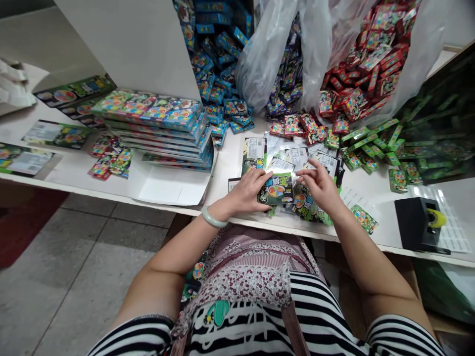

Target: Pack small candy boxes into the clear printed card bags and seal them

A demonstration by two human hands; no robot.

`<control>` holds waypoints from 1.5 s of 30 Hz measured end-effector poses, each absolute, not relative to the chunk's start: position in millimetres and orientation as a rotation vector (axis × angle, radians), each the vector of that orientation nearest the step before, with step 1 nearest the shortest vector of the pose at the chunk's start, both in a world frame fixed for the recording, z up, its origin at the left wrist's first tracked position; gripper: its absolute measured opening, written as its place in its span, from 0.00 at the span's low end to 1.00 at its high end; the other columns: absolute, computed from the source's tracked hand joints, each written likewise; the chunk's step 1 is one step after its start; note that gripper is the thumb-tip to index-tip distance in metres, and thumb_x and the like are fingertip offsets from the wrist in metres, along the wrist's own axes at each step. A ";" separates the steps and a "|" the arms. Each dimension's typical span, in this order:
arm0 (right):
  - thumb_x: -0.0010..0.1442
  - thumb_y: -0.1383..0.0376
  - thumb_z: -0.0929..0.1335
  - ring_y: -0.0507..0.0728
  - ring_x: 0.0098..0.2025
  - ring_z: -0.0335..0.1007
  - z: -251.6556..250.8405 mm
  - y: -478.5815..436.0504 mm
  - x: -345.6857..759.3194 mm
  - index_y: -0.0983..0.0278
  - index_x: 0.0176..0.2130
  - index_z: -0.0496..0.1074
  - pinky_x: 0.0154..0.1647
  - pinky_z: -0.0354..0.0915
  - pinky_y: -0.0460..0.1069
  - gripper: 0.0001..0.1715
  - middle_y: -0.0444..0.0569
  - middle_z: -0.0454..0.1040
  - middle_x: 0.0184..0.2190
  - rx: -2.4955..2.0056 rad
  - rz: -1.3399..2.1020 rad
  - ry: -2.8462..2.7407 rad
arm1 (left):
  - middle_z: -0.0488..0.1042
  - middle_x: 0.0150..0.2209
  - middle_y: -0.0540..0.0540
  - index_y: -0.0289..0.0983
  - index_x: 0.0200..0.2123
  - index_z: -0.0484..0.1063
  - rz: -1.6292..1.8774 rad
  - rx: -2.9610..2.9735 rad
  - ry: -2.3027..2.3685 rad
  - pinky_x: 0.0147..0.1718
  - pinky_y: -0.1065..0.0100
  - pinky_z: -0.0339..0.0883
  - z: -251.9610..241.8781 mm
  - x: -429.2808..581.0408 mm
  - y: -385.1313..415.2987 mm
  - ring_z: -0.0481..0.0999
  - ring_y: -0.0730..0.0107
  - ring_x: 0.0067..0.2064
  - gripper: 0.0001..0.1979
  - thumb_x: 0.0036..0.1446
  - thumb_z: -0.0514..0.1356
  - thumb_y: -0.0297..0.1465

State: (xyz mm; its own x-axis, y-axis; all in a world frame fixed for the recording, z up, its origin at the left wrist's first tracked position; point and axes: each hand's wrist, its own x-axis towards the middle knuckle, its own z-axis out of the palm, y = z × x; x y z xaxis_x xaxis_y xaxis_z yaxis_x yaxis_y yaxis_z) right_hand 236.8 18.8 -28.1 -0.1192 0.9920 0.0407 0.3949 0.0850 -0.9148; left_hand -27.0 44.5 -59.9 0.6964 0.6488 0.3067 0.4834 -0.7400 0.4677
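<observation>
My left hand (249,192) grips a small green printed packet in clear wrapping (276,190) by its left edge, just above the white table's near edge (156,202). My right hand (319,187) hovers at the packet's right side, fingers curled and pinching at its top corner. Under both hands lies a loose pile of similar green packets and clear bags with printed labels (297,157). A pale green bangle (213,218) sits on my left wrist.
A stack of flat colourful boxes (159,126) stands to the left. Behind are heaps of small blue boxes (218,54), purple ones (287,79), red ones in plastic bags (365,54), and green ones (374,146). A black tape dispenser (421,223) sits right.
</observation>
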 end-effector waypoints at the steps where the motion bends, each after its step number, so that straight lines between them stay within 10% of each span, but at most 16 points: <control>1: 0.67 0.55 0.63 0.59 0.44 0.79 -27.9 18.2 236.9 0.61 0.68 0.54 0.49 0.74 0.60 0.35 0.55 0.79 0.47 -1.408 0.997 -1.602 | 0.63 0.59 0.31 0.35 0.69 0.52 0.657 2.557 0.886 0.60 0.42 0.63 -60.1 -26.7 44.8 0.65 0.41 0.60 0.52 0.48 0.70 0.48; 12: 0.61 0.54 0.68 0.61 0.40 0.78 -13.7 95.5 245.2 0.63 0.50 0.74 0.47 0.72 0.60 0.22 0.52 0.81 0.36 -1.419 0.861 -1.664 | 0.63 0.57 0.33 0.37 0.69 0.52 0.844 2.407 0.929 0.57 0.42 0.68 -64.6 -30.7 52.7 0.67 0.43 0.59 0.52 0.49 0.69 0.51; 21: 0.54 0.67 0.72 0.70 0.58 0.65 -28.0 261.9 155.8 0.68 0.52 0.70 0.60 0.63 0.63 0.25 0.64 0.73 0.54 -1.664 0.221 -1.970 | 0.63 0.58 0.36 0.42 0.71 0.48 0.891 2.290 1.051 0.59 0.42 0.66 -56.2 -38.0 45.0 0.67 0.45 0.60 0.54 0.48 0.71 0.49; 27: 0.57 0.66 0.69 0.63 0.43 0.72 -28.5 267.0 173.6 0.61 0.33 0.68 0.50 0.69 0.58 0.03 0.51 0.75 0.35 -1.631 0.507 -1.647 | 0.64 0.57 0.36 0.40 0.71 0.49 0.938 2.296 1.096 0.59 0.45 0.68 -57.4 -42.5 46.8 0.68 0.46 0.58 0.53 0.48 0.71 0.49; 33: 0.47 0.46 0.76 0.51 0.27 0.71 -19.6 176.7 237.0 0.61 0.30 0.67 0.30 0.69 0.46 0.26 0.41 0.71 0.26 -1.425 1.217 -1.184 | 0.64 0.58 0.35 0.39 0.70 0.52 0.957 2.302 1.076 0.59 0.45 0.67 -61.7 -42.0 50.9 0.68 0.47 0.59 0.51 0.49 0.71 0.48; 45: 0.44 0.56 0.77 0.54 0.26 0.75 -7.4 48.1 299.0 0.56 0.44 0.65 0.30 0.72 0.50 0.29 0.33 0.69 0.21 -1.556 1.259 -1.105 | 0.64 0.57 0.38 0.42 0.68 0.56 0.809 2.347 1.158 0.61 0.45 0.66 -39.5 -41.8 53.2 0.67 0.48 0.59 0.49 0.48 0.70 0.51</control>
State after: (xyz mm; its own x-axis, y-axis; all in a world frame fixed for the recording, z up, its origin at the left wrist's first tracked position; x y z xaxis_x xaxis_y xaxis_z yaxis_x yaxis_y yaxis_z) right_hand 299.0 48.1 -7.4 0.1114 0.9603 -0.2558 0.1292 -0.2693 -0.9544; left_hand -41.8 53.2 -39.5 0.4893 0.8110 0.3208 0.5799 -0.5772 0.5750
